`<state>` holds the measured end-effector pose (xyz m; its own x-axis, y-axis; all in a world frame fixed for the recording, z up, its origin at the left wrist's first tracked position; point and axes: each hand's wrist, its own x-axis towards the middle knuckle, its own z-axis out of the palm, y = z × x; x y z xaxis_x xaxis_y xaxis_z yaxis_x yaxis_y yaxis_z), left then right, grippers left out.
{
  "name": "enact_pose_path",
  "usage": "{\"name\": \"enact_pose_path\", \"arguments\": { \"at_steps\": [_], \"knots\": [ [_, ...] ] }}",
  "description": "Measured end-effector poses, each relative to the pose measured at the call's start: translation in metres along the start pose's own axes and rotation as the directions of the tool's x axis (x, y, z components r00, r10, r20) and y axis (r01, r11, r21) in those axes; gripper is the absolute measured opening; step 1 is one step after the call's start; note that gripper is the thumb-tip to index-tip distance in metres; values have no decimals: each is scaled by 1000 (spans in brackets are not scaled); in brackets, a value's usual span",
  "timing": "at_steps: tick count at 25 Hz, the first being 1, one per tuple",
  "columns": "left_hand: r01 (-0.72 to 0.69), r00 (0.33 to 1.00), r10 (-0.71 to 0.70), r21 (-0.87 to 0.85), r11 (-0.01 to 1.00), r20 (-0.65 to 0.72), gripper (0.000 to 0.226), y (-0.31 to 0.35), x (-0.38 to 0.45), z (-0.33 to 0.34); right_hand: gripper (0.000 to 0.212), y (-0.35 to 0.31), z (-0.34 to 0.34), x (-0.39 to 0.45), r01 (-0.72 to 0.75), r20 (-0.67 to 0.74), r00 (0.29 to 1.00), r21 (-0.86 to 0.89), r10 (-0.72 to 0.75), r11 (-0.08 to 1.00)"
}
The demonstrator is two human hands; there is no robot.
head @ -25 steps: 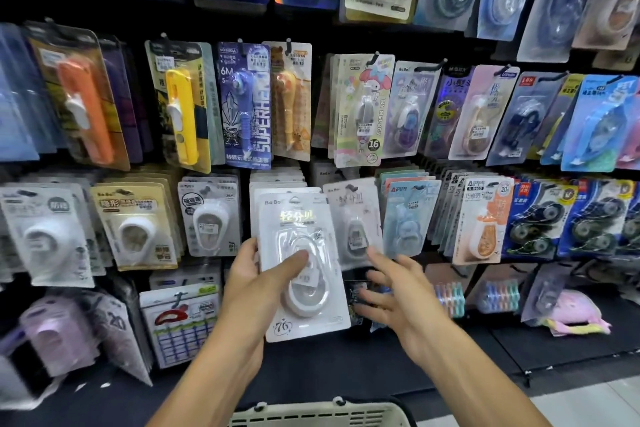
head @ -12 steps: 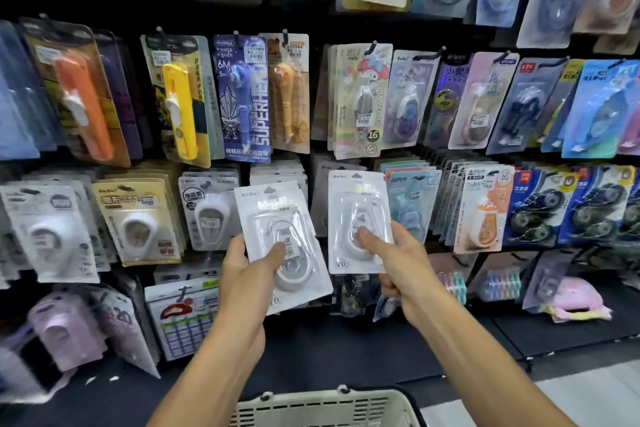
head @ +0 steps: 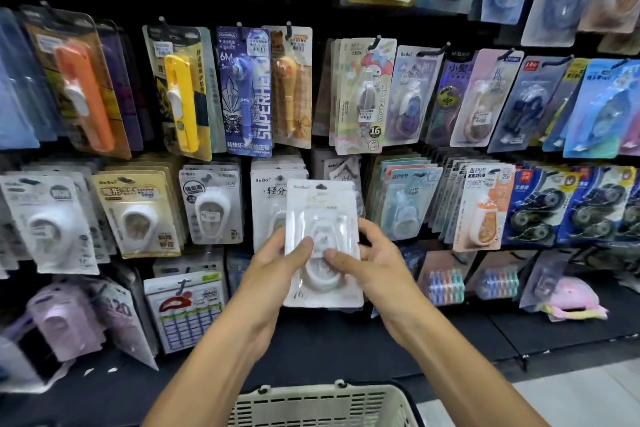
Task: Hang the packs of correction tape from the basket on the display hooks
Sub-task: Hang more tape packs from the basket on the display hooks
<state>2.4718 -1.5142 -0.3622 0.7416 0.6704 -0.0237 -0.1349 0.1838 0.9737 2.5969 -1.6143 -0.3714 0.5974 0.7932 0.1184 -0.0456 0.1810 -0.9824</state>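
Two white blister packs of correction tape (head: pixel 322 211) are stacked one on the other in front of the middle row of the display. My left hand (head: pixel 277 263) grips their left edge, thumb on the front. My right hand (head: pixel 367 260) grips the right edge, thumb across the clear bubble. Behind them hangs a row of matching white packs (head: pixel 270 187) on a display hook. The cream plastic basket (head: pixel 322 406) is at the bottom edge, below my forearms; its inside is hidden.
The black wall is packed with hanging correction tape packs: orange (head: pixel 79 87) and yellow (head: pixel 183 94) ones upper left, blue ones (head: pixel 540 208) at right. Purple packs (head: pixel 65 319) and a pink item (head: pixel 571 298) lie on the lower shelf. Pale floor (head: pixel 571 395) shows bottom right.
My hands held one white pack each, apart; they have come together, and the two packs now lie stacked in both hands at the centre.
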Motion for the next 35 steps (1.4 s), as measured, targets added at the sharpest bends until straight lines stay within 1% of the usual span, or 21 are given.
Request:
{"name": "enact_pose_path", "arguments": {
  "at_steps": [2,4,5,8,11,13,17,20,21,22,23,24,25,26,27,28,30,31,33,34,35],
  "knots": [
    [-7,998,10,69,998,-54,31,0,1,-1,49,-4,-7,5,58,-143,988,29,-53,998],
    [-12,993,27,126,992,-113,32,-1,2,-6,43,-10,-20,9,32,-231,972,-45,-42,998],
    [-10,990,29,138,990,-135,28,-1,3,-8,43,-11,-26,12,-3,-264,964,-83,-19,997],
    [6,983,19,134,991,-184,13,0,1,-11,44,-12,-32,20,-39,-364,931,-99,0,994],
    [7,976,26,150,989,-216,10,1,1,-12,28,-9,-31,24,-50,-466,885,-52,20,997],
    [-2,973,35,141,990,-228,10,2,1,-14,20,-6,-30,20,-40,-509,860,13,41,999],
    [-7,971,39,134,991,-237,9,6,-3,-14,19,-10,-31,16,11,-579,815,36,12,999],
    [-3,974,37,147,989,-225,9,5,-6,-12,17,-15,-25,18,-17,-571,821,18,25,1000],
    [-3,974,37,150,989,-222,9,5,-6,-12,20,-16,-23,20,-27,-564,825,7,27,1000],
    [-2,975,36,152,988,-221,9,6,-7,-12,30,-19,-21,22,-30,-557,830,18,35,999],
    [-1,974,35,152,988,-224,9,6,-7,-13,49,-20,-21,24,-39,-535,841,76,74,996],
    [-1,973,35,149,989,-227,9,7,-7,-14,71,-22,-22,26,-49,-491,860,193,140,980],
    [0,973,33,144,990,-230,9,7,-6,-15,88,-22,-22,27,-69,-432,876,325,214,943],
    [2,972,31,139,990,-233,9,8,-7,-15,95,-17,-22,27,-88,-381,886,421,263,903],
    [4,972,29,141,990,-233,9,8,-7,-16,93,-9,-21,23,-104,-369,879,468,301,877],
    [3,973,32,153,988,-230,9,9,-8,-16,83,2,-20,19,-139,-367,868,469,336,872],
    [4,972,41,193,981,-232,7,7,-8,-21,52,29,-14,6,-275,-357,834,392,420,878],
    [15,970,44,238,971,-240,6,1,-7,-26,38,48,-12,-1,-358,-352,811,332,467,873],
    [81,975,8,389,917,-221,5,-24,-5,-38,23,96,-8,-26,-495,-362,777,155,515,855],
    [126,982,-41,477,870,-185,3,-41,-4,-45,19,125,-11,-40,-552,-357,770,41,529,833],
    [181,982,-115,564,805,-151,4,-66,-8,-53,17,158,-11,-60,-624,-339,747,-59,572,779]
  ]
}}
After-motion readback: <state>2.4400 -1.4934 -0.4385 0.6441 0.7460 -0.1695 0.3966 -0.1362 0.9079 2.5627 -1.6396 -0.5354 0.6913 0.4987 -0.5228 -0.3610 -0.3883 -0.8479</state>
